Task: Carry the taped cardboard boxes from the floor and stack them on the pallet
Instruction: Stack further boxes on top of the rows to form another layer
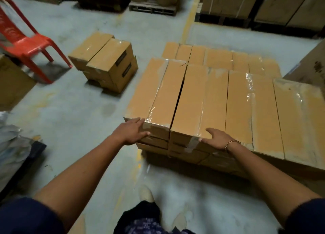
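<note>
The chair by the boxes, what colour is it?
Red. The plastic chair shows best in the head view, at the far left.

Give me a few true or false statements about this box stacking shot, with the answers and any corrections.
1. The left hand and right hand both touch the near ends of the top-layer boxes. True.
2. The plastic chair is blue. False: it is red.
3. The bracelet is on the left wrist. False: it is on the right wrist.
4. A small pile of taped boxes stands on the floor near the chair. True.
</note>
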The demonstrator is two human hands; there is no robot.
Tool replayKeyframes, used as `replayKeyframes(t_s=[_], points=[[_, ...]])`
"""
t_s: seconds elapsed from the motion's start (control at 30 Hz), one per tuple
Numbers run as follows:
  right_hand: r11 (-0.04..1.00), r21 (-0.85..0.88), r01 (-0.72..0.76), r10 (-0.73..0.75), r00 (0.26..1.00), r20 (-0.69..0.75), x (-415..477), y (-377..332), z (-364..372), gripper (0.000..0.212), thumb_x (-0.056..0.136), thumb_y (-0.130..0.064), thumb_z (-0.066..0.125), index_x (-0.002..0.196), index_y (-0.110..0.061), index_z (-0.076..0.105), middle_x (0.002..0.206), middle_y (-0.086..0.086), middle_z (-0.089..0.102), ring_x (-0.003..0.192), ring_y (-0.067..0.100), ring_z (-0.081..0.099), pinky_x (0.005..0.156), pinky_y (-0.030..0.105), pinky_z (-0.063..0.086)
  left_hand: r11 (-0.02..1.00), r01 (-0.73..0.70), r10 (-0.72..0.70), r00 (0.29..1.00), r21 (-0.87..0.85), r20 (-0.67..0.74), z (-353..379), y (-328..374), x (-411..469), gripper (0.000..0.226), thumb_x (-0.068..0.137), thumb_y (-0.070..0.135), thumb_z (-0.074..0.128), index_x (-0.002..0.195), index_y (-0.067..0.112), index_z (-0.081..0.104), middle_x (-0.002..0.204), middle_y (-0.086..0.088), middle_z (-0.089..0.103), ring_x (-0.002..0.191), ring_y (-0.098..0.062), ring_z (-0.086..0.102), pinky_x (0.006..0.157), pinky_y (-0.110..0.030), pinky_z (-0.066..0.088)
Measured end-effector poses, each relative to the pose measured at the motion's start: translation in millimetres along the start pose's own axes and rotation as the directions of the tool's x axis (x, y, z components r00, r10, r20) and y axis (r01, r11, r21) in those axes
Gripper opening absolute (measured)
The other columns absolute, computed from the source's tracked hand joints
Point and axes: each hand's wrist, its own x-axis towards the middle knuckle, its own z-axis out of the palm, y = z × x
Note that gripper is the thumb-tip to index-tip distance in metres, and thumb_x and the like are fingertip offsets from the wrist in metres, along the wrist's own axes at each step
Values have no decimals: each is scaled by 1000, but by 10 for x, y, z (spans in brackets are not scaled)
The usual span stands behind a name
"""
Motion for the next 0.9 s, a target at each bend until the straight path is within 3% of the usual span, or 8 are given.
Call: replayKeyframes(t_s=[0.2, 0.43, 0.63, 0.9], points=[[995, 16, 96, -93, 985, -145, 87, -693, -271, 79, 96, -58, 55, 158, -19, 27, 164, 6, 28, 149, 26, 30, 118, 40, 31, 989, 101, -119, 977, -105, -175, -373, -826, -149, 81, 97, 69, 40, 161, 21, 25, 166, -4, 28, 151, -27, 28, 118, -47, 31], [994, 53, 100, -82, 956, -281, 743, -1782, -456, 82, 94, -65, 51, 159, -25, 22, 166, 0, 24, 148, 24, 31, 116, 49, 34, 988, 98, -133, 934, -119, -333, -802, -1861, -37, 79, 97, 68, 38, 160, 20, 28, 167, -4, 25, 154, -23, 20, 121, -46, 24], [985, 155, 80, -33, 958, -284, 1276, -2778, -488, 82, 92, -66, 53, 158, -26, 25, 165, 0, 26, 148, 25, 32, 115, 50, 35, 991, 102, -124, 940, -85, -317, -1279, -2892, 102, 79, 98, 69, 34, 161, 23, 25, 169, -2, 20, 156, -21, 15, 122, -44, 20], [984, 130, 125, -85, 957, -276, 2166, -3832, -736, 80, 92, -64, 55, 157, -27, 27, 164, 0, 29, 147, 24, 33, 115, 50, 35, 984, 122, -157, 941, -132, -299, -1693, -3944, 600, 79, 98, 69, 34, 161, 23, 24, 168, -2, 20, 156, -21, 14, 123, -43, 19]])
